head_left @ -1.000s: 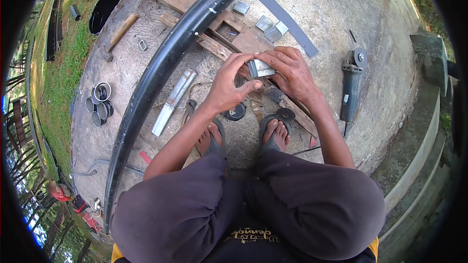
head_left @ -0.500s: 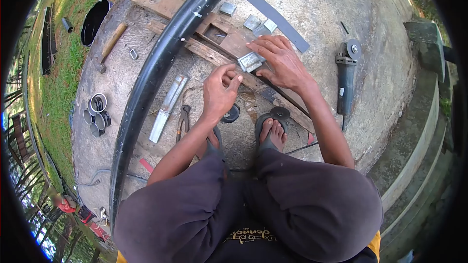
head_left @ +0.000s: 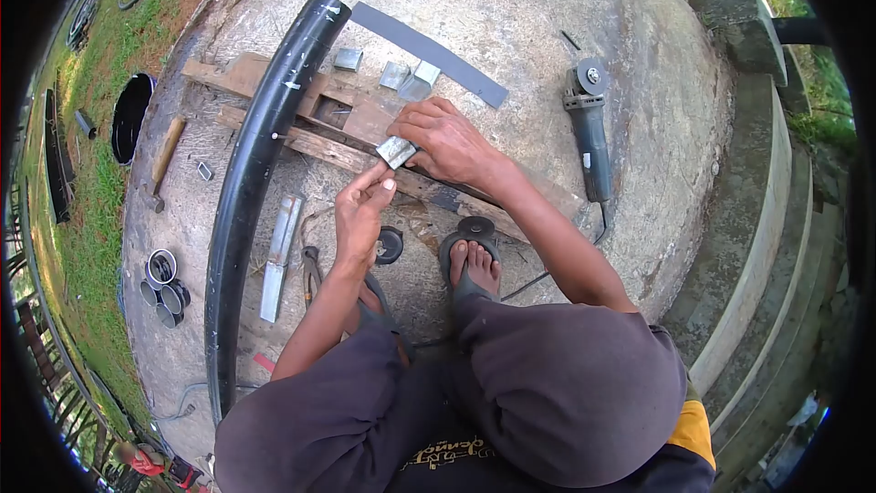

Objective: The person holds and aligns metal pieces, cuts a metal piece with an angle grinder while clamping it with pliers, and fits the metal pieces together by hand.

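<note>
A short piece of galvanised square tube [head_left: 396, 152] rests over the wooden plank frame [head_left: 338, 153]. My right hand [head_left: 449, 139] is closed round its upper right side, fingers behind and thumb in front. My left hand [head_left: 359, 217] is at the lower left corner of the piece. Its fingers are curled, with index finger and thumb close together; whether anything small is between them is hidden. Beyond the right hand lie cut metal tube pieces [head_left: 419, 79]. To the left, a long black plastic pipe [head_left: 248, 173] lies across the planks.
An angle grinder [head_left: 589, 137] lies on the concrete at right, its cable running toward my feet. Pincers [head_left: 312, 274], longer metal tubes [head_left: 281, 258], a hammer [head_left: 166, 162] and black pipe rings [head_left: 164, 289] lie at left. A grey strip [head_left: 429, 53] lies beyond the planks. Concrete steps [head_left: 744, 228] border the right.
The view has shifted, so the scene sits further left and lower. My left hand has come in against the tube piece. My right hand still holds it, now gripping more closely.
</note>
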A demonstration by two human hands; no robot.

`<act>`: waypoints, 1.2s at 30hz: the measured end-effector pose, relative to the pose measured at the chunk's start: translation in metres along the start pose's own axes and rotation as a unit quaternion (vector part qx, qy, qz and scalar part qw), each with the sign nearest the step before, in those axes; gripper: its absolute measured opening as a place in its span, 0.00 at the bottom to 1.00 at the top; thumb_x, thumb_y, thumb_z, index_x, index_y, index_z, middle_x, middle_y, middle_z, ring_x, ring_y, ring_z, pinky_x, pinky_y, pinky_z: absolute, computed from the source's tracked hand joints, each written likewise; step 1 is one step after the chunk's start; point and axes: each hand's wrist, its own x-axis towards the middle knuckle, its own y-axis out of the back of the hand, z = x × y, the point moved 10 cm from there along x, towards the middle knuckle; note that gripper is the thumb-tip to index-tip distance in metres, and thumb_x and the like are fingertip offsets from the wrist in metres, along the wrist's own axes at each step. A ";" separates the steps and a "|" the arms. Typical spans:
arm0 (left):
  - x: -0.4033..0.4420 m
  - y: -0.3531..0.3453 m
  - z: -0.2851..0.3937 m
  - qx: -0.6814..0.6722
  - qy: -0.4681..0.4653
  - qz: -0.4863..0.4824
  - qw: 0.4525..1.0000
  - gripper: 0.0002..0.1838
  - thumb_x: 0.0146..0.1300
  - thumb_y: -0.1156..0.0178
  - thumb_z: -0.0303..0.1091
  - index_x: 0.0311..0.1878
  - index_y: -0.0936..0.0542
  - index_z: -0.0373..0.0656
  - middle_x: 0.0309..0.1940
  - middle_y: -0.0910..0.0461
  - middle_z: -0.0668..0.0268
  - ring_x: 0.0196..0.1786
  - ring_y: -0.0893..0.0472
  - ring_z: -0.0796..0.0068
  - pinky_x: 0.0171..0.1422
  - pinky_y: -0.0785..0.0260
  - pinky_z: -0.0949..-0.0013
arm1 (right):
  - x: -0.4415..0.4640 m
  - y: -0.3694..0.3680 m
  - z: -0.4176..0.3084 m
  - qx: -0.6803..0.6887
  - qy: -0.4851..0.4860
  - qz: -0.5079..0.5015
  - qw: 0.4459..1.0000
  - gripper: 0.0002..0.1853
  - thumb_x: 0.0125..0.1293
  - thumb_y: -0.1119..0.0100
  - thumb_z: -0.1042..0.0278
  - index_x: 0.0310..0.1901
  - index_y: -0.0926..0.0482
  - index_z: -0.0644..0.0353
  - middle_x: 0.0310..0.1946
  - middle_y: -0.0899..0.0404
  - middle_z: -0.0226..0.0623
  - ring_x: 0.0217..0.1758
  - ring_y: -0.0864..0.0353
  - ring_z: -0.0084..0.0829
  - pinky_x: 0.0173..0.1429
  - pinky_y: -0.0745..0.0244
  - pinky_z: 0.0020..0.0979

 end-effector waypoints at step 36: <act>-0.021 -0.040 0.090 0.502 -0.411 0.035 0.760 0.39 0.53 0.22 0.33 0.69 0.26 0.38 0.59 0.20 0.49 0.63 0.22 0.47 0.68 0.31 0.50 | -0.148 0.015 -0.022 -0.068 -0.243 -0.025 0.967 0.26 0.58 0.27 0.68 0.59 0.20 0.54 0.49 0.22 0.40 0.54 0.23 0.45 0.56 0.22 0.44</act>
